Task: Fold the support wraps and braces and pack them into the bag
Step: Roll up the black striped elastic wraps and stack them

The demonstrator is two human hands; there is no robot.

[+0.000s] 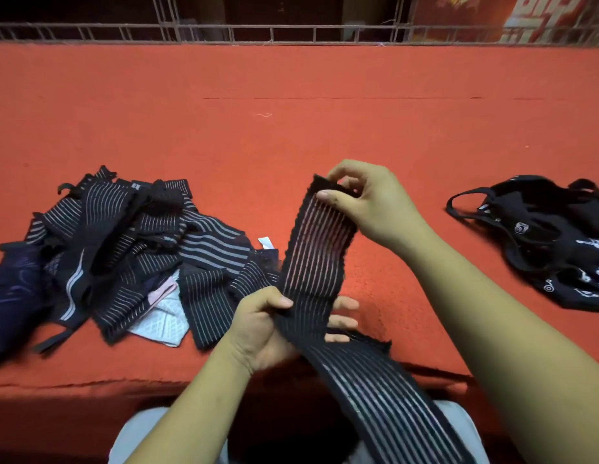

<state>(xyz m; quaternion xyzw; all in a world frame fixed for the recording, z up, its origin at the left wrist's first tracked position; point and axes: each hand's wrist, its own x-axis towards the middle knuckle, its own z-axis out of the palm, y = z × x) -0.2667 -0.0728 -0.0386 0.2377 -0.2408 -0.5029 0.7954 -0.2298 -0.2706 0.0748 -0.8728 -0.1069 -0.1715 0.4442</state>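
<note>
Gripping a black pale-striped elastic wrap (pixel 316 249), left hand (pixel 264 326) mid-length, right hand (pixel 371 202) pinching its top end

wraps pile (pixel 124 249) left, bag (pixel 555 242) right, on table (pixel 291 128)

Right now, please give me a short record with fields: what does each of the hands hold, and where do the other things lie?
surface: red surface
held item: black striped wrap, lifted, its lower end hanging toward the lap
right hand: pinches the wrap's top end
left hand: grips the wrap lower down
pile: loose striped wraps, on the left
bag: black with white prints, on the right, apart from the pile
</note>
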